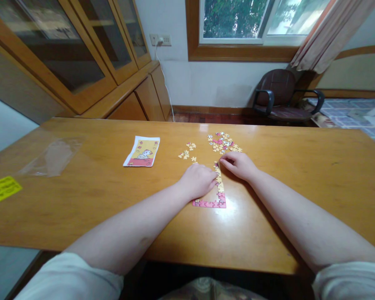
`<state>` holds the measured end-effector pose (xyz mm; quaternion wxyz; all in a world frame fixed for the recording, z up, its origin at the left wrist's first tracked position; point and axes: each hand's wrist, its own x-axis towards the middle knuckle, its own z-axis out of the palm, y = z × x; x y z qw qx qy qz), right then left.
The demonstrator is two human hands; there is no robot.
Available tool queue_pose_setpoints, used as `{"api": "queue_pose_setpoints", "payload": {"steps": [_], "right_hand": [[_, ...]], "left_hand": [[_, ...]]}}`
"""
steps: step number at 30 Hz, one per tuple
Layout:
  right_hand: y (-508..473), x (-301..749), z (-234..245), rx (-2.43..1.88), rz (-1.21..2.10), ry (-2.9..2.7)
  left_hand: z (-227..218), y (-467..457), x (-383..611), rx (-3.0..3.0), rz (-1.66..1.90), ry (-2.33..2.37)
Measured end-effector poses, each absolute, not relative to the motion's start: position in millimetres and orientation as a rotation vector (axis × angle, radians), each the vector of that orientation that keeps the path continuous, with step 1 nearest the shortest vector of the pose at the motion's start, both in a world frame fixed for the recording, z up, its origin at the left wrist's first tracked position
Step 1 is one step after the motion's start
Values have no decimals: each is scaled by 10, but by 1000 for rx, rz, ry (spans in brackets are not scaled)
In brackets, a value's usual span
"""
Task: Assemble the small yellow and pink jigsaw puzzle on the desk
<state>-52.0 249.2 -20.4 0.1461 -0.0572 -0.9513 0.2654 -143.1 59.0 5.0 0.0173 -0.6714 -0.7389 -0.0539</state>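
On the glossy orange-brown wooden table (300,187), we rest both hands against a partly joined L-shaped jigsaw border of yellow and pink cardboard pieces (219,183). Our left hand (198,180) lies knuckles up just left of the border's yellow upright, its fingers curled down and touching that strip. What sits under the fingers is hidden, so we cannot tell whether it grips a piece. Our right hand (239,164) is on the other side of the strip, at its far end, with thumb and fingertips drawn together at the topmost piece. Whether they pinch it or only press it we cannot tell. The border's pink foot lies just nearer to us than the left hand.

Just beyond the right hand lies a loose heap of yellow and pink jigsaw pieces (224,142), and beyond the left hand a smaller scatter of yellow pieces (186,153). Farther left of the left hand sits a rectangular printed picture card in yellow and red (142,151), then a clear plastic bag (51,156), and a bright yellow paper slip (1,189) near the table's left edge.
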Motion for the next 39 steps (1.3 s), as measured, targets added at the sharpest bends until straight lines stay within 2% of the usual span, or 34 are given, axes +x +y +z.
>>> {"api": "queue_pose_setpoints", "payload": {"steps": [7,15,39], "right_hand": [[2482,-508,-171,-139,786,-2807],[2494,-490,-147,-34,692,-2915],[2507,-500,-149,-34,707,-2918]], "left_hand": [[79,520,-1487,-2090,-271,-2297],[72,488,-1505,-2210,-210,-2288],[51,489,-1465,-2285,-196,-2234]]}}
